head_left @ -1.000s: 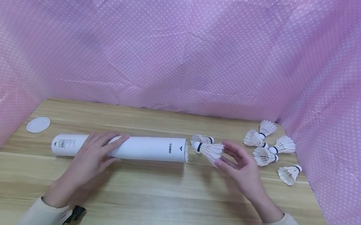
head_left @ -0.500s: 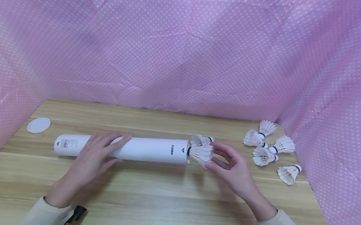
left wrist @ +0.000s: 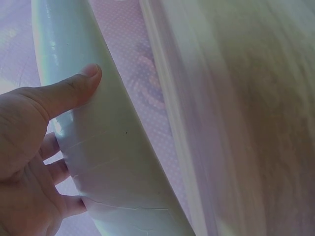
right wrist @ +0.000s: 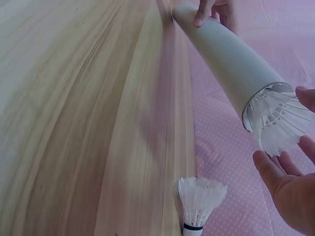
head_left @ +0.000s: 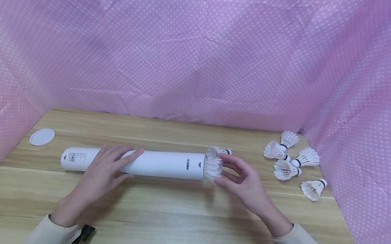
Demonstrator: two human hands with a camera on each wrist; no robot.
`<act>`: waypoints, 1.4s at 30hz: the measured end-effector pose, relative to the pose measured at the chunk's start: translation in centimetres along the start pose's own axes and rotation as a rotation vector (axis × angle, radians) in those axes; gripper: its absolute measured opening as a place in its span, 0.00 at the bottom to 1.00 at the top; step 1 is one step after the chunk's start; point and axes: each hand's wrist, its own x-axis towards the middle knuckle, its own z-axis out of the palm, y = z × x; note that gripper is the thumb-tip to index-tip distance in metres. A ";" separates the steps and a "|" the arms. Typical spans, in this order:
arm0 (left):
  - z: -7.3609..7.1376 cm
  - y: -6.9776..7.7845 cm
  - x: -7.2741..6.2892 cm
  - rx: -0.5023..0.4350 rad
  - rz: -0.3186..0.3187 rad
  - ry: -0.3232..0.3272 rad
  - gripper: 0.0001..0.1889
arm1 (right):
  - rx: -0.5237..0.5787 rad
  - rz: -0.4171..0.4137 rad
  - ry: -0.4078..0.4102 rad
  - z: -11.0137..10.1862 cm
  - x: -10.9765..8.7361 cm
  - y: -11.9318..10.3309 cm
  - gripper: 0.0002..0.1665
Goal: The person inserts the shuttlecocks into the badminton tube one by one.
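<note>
A long white shuttlecock tube lies on its side, its mouth facing right. My left hand grips it around the left half, thumb on the near side; the left wrist view shows the thumb across the tube's wall. With my right hand I hold a shuttlecock by its feather skirt at the tube's mouth. Its cork end is inside the tube, out of sight, and the white feathers stick out. More feathers show at the tube's rim in the right wrist view.
Just behind the tube's mouth lies another shuttlecock. Several loose shuttlecocks are spread at the table's right back corner. A round white lid is at the far left. Pink dotted cloth surrounds the wooden table.
My right hand has moved left, carrying the shuttlecock cork first into the tube's mouth. The tube and my left hand have shifted slightly to the right.
</note>
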 end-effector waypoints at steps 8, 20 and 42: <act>0.0 0.3 0.1 -0.007 -0.003 -0.003 0.48 | 0.020 0.023 -0.017 0.7 0.3 -0.1 0.38; 0.0 0.2 0.1 -0.009 -0.006 -0.003 0.46 | 0.009 0.035 -0.019 0.8 0.5 -0.2 0.38; 0.2 0.5 0.3 -0.031 -0.019 -0.024 0.45 | 0.026 0.017 -0.018 1.5 0.7 0.3 0.37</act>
